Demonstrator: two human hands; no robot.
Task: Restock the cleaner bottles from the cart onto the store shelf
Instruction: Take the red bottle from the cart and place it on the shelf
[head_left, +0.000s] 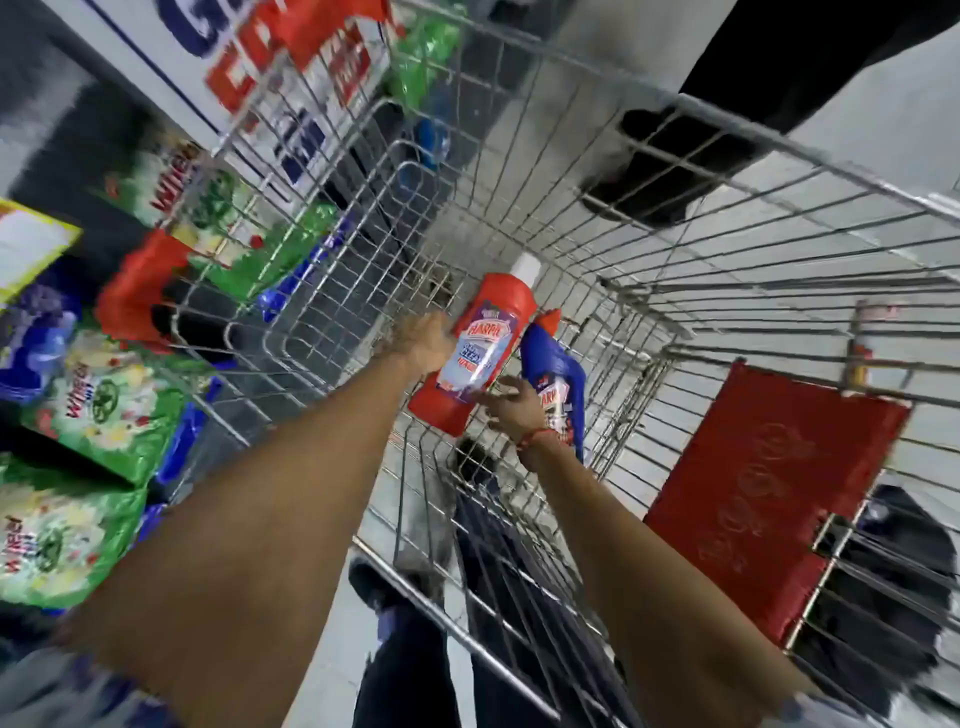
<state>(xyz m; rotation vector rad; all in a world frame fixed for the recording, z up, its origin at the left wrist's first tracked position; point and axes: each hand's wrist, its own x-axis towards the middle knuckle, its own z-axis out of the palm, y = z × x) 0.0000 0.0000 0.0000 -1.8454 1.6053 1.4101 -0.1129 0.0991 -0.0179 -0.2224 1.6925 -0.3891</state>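
From the head view, your left hand (423, 340) is wrapped around the red bottle (475, 348) low in the cart (779, 156), white cap pointing far. Your right hand (511, 405) is spread against the blue bottle (558, 387) just right of it; blur makes it hard to say whether those fingers have closed. Get a firm hold on the blue body before you lift, then bring both straight up clear of the wire sides and swing left to the shelf (78, 364). Count: one red bottle, one blue bottle, nothing else visible in the basket.
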